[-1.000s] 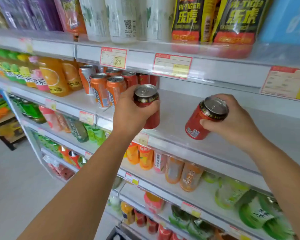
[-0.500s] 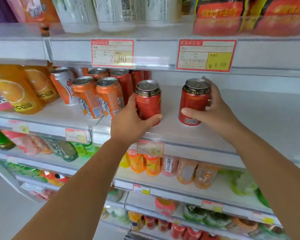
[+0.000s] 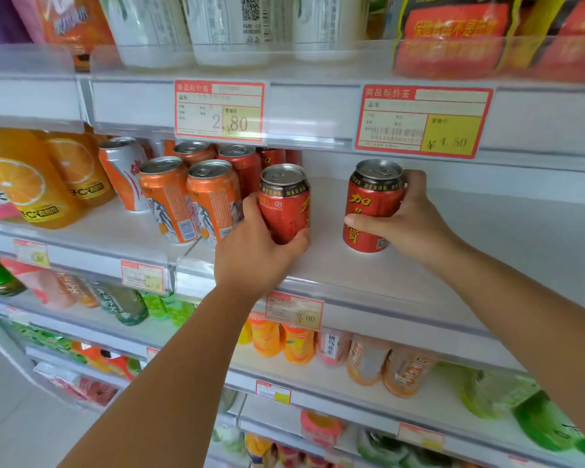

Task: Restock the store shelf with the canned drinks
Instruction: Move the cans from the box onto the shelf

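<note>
The left grip (image 3: 254, 261) is clenched round a red can (image 3: 284, 204) from below and the left: the thumb lies up the can's left side, and a finger curls under its right edge. That grip hides the can's base, so whether the can stands on the shelf (image 3: 453, 265) or is held just above it cannot be told. The can is upright, just right of two orange cans (image 3: 213, 201) at the front of the shelf.

The right grip (image 3: 416, 224) grasps a second red can (image 3: 372, 204). Its thumb crosses the lower front, and its fingers pass behind the can, where only the tips show by the rim. This can leans slightly left, and its base appears to meet the shelf, though the far edge is hidden behind the hand. The two red cans stand near each other with a bare strip of shelf between them.

Behind the orange cans, more red cans (image 3: 244, 163) are partly covered, and those furthest back are cut off by the shelf edge above. A white and orange can (image 3: 122, 170) and orange juice bottles (image 3: 24, 184) stand further left. Two price tags (image 3: 218, 111) hang on the rail overhead, the small print on both too blurred to read. The goods on the top shelf are cut off by the picture's edge, and the bottles on the lower shelves (image 3: 298, 346) are blurred.
</note>
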{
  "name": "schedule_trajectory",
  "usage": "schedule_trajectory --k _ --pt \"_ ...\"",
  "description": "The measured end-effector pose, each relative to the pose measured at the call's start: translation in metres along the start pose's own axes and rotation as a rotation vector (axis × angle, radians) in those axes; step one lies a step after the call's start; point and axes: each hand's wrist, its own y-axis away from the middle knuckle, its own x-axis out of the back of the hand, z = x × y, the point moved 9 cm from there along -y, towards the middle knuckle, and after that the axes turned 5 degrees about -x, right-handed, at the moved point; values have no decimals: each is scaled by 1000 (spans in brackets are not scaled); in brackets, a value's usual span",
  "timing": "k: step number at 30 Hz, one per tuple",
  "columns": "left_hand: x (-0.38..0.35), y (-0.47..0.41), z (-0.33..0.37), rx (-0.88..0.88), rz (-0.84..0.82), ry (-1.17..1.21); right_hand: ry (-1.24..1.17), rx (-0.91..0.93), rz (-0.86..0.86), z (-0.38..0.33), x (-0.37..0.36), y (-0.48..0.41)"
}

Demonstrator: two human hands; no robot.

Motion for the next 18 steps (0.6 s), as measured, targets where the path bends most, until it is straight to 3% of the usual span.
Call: schedule_trajectory --k 18 --pt "5 1 1 -81 113 37 130 100 82 -5 -61 -119"
